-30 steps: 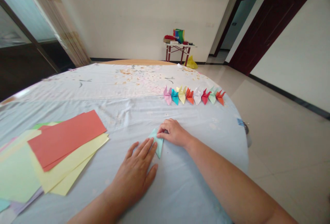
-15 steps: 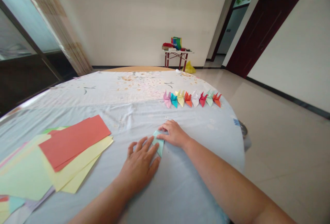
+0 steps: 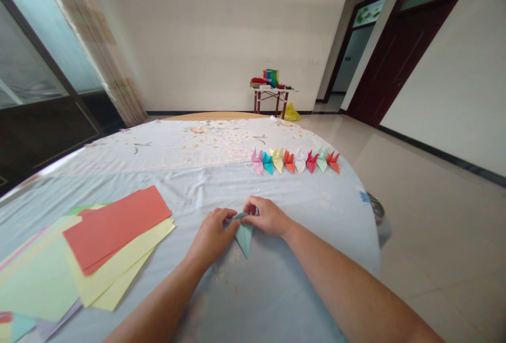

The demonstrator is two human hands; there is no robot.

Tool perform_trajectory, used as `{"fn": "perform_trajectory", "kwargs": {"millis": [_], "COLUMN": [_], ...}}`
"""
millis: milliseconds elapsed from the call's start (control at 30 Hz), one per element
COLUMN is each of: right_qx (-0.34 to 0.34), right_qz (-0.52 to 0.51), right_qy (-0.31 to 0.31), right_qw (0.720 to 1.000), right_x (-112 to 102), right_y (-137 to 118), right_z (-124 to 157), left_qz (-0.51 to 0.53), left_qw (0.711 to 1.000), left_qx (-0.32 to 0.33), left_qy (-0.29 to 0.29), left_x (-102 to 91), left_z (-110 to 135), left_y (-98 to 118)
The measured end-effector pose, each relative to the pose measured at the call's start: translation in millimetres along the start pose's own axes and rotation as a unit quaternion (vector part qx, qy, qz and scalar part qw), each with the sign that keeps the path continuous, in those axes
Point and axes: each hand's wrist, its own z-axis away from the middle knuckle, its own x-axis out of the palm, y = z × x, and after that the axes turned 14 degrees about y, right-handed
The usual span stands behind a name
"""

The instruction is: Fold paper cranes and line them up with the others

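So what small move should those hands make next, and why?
I'd guess creasing the wide end of the folded pale blue-green paper more firmly: the left hand and right hand both seem to pinch it there, while its pointed tip is free.

Folded pale-teal paper [image 3: 245, 239] tapers to a near tip.

Sheets [image 3: 118, 229] left of folded paper [image 3: 245, 238], cranes [image 3: 290, 162] behind, rightward.

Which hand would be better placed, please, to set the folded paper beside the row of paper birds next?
Probably the right hand: it pinches the folded paper and is nearer the row of paper birds. The left hand pinches it too, from farther away.
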Motion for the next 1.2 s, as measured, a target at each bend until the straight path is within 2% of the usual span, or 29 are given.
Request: {"fn": "perform_trajectory", "kwargs": {"millis": [100,233,333,433,567,933,1033,1200], "right_qx": [0.052,0.106,0.146,0.171,0.172,0.164,0.176,0.185], "right_qz": [-0.101,-0.201,-0.24,-0.233,-0.219,-0.229,-0.237,-0.274], "right_qy": [0.029,0.041,0.011,-0.037,-0.058,-0.032,-0.033,-0.017], "right_qw": [0.993,0.973,0.96,0.957,0.959,0.959,0.955,0.943], "right_x": [-1,-3,-6,-9,-9,-4,-4,-4], "right_y": [-2,-3,0,3,5,2,2,-4], "right_z": [0,-2,-3,-2,-1,0,0,0], "left_qz": [0.121,0.255,0.297,0.318,0.334,0.305,0.3,0.328], "left_qw": [0.991,0.953,0.932,0.919,0.915,0.936,0.937,0.924], "left_qx": [-0.059,-0.161,-0.207,-0.232,-0.227,-0.176,-0.178,-0.191], "left_qy": [-0.026,-0.027,-0.011,0.0,-0.011,-0.009,0.002,0.048], "left_x": [-0.6,-0.7,-0.8,-1.3,0.3,5.7,5.1,6.4], "left_z": [-1,-2,-1,0,0,-1,0,2], "left_y": [6,12,14,13,11,9,12,18]}}
